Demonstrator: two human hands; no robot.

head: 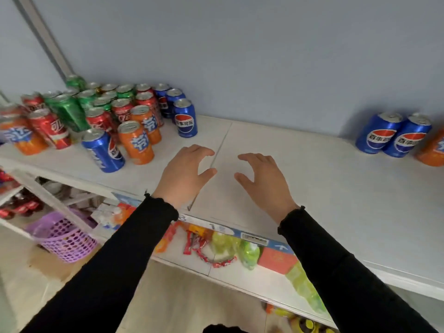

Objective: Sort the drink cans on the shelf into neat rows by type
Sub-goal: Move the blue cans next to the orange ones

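A mixed cluster of drink cans stands on the left of the white shelf point(300, 179): blue cola cans point(185, 117), orange soda cans point(136, 142), red cola cans point(49, 128) and green cans point(68, 111), several of each, unsorted. One blue can point(103, 150) stands at the front of the cluster. Two blue cans point(377, 133) stand side by side at the far right, with an orange can point(433, 150) cut off by the frame edge. My left hand point(185, 174) and my right hand point(264, 180) hover over the bare middle of the shelf, fingers loosely curved, holding nothing.
A grey wall point(264, 56) backs the shelf. Below it, a lower shelf holds packaged snacks point(209, 246) and green bottles point(247, 253). A purple plastic basket point(63, 236) sits on the floor at the lower left.
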